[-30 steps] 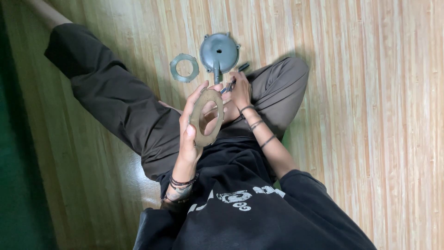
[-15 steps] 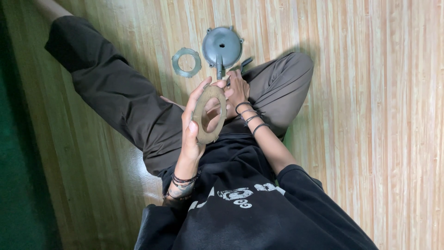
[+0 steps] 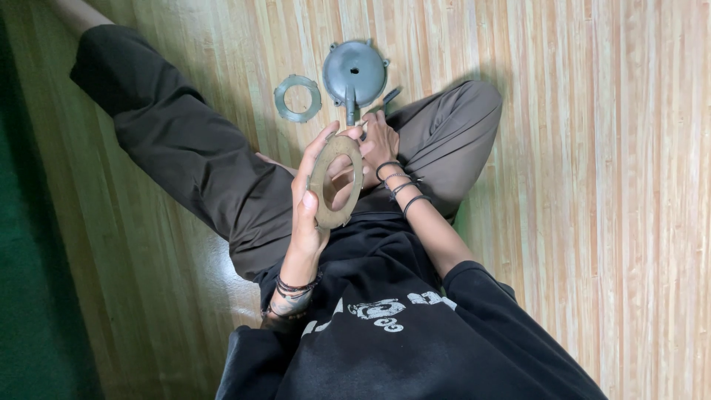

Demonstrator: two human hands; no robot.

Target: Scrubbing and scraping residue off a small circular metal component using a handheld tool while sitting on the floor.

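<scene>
My left hand (image 3: 307, 215) holds a flat tan-brown ring disc (image 3: 321, 185) upright over my lap, thumb along its near edge and fingers behind it. From the far side my right hand (image 3: 379, 144) reaches in, its fingertips gripping the top rim of the disc. Both wrists wear dark bracelets. A round grey metal cover (image 3: 354, 70) with a short stem lies on the floor just beyond my hands. A thin grey ring plate (image 3: 298, 98) lies to its left.
I sit on a light wooden plank floor (image 3: 592, 148), with my legs in dark trousers (image 3: 192, 163) spread to either side. A small dark tool (image 3: 389, 96) lies by my right knee. A green surface (image 3: 29, 281) borders the floor on the left.
The view has shifted slightly. Both hands keep the disc in nearly the same place and pose.
</scene>
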